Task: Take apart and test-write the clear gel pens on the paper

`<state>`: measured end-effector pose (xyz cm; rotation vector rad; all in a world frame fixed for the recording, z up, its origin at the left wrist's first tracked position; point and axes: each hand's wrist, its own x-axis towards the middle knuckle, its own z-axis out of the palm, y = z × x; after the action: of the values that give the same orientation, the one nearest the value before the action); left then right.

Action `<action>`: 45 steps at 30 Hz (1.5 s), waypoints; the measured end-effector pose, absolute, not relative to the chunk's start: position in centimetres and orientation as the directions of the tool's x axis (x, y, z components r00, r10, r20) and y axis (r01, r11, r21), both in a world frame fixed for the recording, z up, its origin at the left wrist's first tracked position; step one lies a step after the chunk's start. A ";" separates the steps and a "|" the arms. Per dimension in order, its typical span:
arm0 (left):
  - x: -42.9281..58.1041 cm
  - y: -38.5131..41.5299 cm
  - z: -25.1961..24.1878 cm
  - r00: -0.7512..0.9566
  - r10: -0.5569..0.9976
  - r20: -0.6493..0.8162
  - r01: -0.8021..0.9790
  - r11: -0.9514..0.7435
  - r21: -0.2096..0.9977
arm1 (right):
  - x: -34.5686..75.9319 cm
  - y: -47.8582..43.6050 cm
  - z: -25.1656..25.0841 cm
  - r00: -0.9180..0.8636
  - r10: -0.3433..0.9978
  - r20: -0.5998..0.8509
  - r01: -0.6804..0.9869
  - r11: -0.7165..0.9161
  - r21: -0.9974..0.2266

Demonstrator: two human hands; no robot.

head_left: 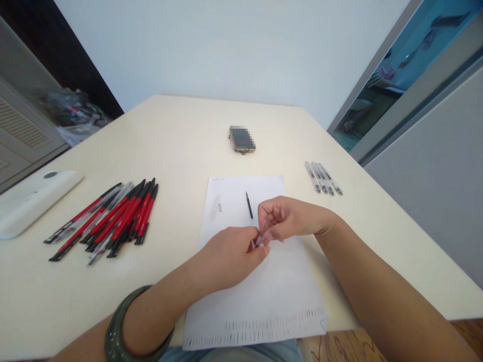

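Your left hand and right hand meet over the white paper sheet, which lies on the cream-coloured tabletop. Your left thumb and fingers pinch a small, clear plastic pen part; your right thumb and fingertips are drawn together at its upper end, with the remaining right fingers curled in. The part is mostly covered by your fingers, so you cannot tell its full shape. Just beyond your hands, on the sheet, lies a slim black pen refill, near your right knuckles. Farther left on the same paper rest a clear plastic cap-like piece and, just beside it, a tiny grey piece. Rows of short pen strokes run along the edge nearest you. Left of the sheet lies a heap of red, black and clear pens; to its right, four clear pens lie side by side.
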<state>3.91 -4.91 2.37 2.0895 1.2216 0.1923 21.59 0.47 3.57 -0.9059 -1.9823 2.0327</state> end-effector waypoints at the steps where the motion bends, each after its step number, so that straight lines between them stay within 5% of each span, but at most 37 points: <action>1: 3.9 -4.9 2.3 0.549 0.811 -0.202 0.705 -0.320 0.633 | 21.6 0.5 3.6 -0.812 0.499 -0.302 0.290 -0.104 -0.951; 3: 3.9 -4.9 2.2 0.553 0.813 -0.183 0.704 -0.339 0.624 | 21.6 0.7 3.5 -0.796 0.528 -0.295 0.316 -0.053 -0.947; 5: 3.9 -4.8 2.0 0.546 0.821 -0.166 0.716 -0.354 0.602 | 21.4 1.0 3.2 -0.674 0.695 -0.251 0.417 0.078 -0.905; 9: 3.8 -4.8 1.8 0.540 0.829 -0.147 0.730 -0.374 0.572 | 20.5 1.4 1.6 -0.286 0.957 0.046 0.743 0.252 -0.620; 16: 4.0 -4.8 2.1 0.536 0.826 -0.174 0.741 -0.361 0.567 | 19.6 1.3 0.6 -0.361 0.922 0.137 0.824 0.385 -0.416; 23: 4.0 -4.9 2.4 0.538 0.821 -0.193 0.745 -0.355 0.564 | 20.4 1.2 1.0 -0.373 0.925 0.077 0.844 0.373 -0.386; 34: 3.8 -4.8 2.2 0.554 0.812 -0.183 0.731 -0.370 0.574 | 20.5 0.9 1.4 -0.342 0.940 -0.006 0.925 0.335 -0.179; 37: 3.8 -4.8 2.2 0.551 0.813 -0.190 0.733 -0.363 0.575 | 20.7 0.9 1.7 -0.360 0.933 0.026 0.905 0.356 -0.233; 40: 3.9 -4.9 2.5 0.541 0.816 -0.203 0.737 -0.344 0.582 | 20.9 1.0 2.3 -0.284 0.943 0.172 0.790 0.332 -0.516; 43: 4.1 -4.9 2.8 0.526 0.820 -0.224 0.744 -0.316 0.589 | 21.0 0.9 3.4 -0.096 0.954 0.283 0.398 0.298 -0.868; 45: 4.2 -4.9 3.0 0.525 0.820 -0.228 0.745 -0.314 0.588 | 20.9 0.7 4.1 -0.042 0.956 0.291 0.124 0.294 -0.948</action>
<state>4.16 -4.91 2.97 2.1148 1.2659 0.1483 20.92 0.66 4.10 -1.0642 -1.4464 0.9383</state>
